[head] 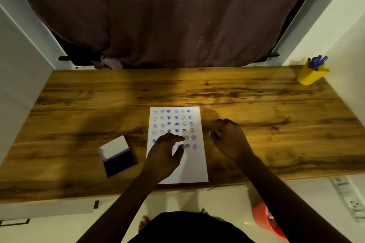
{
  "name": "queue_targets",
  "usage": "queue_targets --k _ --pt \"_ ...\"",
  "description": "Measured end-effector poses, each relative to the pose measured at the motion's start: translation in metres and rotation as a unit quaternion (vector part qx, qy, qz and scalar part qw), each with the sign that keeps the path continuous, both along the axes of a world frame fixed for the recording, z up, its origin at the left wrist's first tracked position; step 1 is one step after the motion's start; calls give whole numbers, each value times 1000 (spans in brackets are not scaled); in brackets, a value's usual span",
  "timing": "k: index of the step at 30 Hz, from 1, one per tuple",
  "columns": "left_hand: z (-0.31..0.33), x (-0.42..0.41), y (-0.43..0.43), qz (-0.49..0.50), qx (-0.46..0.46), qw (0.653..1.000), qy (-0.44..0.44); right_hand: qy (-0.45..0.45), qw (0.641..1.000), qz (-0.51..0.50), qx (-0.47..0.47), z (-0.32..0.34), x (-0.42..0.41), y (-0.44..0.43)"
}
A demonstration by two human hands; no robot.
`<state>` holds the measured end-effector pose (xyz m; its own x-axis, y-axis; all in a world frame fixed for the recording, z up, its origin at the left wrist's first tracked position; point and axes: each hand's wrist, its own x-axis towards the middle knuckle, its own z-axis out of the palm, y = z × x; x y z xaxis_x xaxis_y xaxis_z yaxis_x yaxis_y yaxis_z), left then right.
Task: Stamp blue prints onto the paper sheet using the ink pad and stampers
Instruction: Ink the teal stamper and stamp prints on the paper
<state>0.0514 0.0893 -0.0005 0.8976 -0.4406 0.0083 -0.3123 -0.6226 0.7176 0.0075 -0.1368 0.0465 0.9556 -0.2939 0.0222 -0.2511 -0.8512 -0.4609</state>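
Smudging looks the likeliest mishap: the left hand (165, 152) lies on the paper sheet (177, 144) with fingers loosely spread, thumb apart, right over the lowest rows of blue prints, and fresh ink could drag under the palm. The right hand (227, 136) rests on the wooden desk (276, 116) just beside the sheet, fingers curled in; it may be pinching a stamper, but the dim view hides it. The open ink pad (118, 156) sits left of the sheet, so reaching for it means crossing the prints, which risks shifting the paper
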Motion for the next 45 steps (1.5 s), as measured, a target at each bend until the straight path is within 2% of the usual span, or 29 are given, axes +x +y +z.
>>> queue_targets --k 2,6,10,16,19,21,24,28,32,36,40,45 --pt "-1 -3 -13 4 2 1000 9 11 999 -16 -31 -3 3 -23" --pt "-3 -8 -32 11 8 1000 4 58 996 -66 -23 -18 12 -62" --pt "-2 -10 -40 13 9 1000 -1 112 991 -67 -21 -33 23 -82" --pt "-3 -12 -41 12 15 1000 -6 123 990 -64 -3 -30 28 -86" --pt "-1 -8 -38 25 -5 1000 9 90 994 -56 37 -14 31 -80" --pt "3 -4 -39 29 -22 999 22 54 995 -47 74 -2 33 -70" --pt "13 3 -38 34 -59 997 37 30 976 -68 206 15 39 -41" --pt "25 10 -27 41 -102 992 61 68 944 -70 315 25 43 2" --pt "30 10 -7 67 -112 991 29 97 919 -47 379 22 45 35" --pt "29 9 23 85 -154 983 56 122 916 -22 380 9 47 66" --pt "27 4 54 102 -145 983 47 177 911 22 372 0 51 95" --pt "20 2 98 155 -126 978 54 184 917 111 334 -3 59 130"
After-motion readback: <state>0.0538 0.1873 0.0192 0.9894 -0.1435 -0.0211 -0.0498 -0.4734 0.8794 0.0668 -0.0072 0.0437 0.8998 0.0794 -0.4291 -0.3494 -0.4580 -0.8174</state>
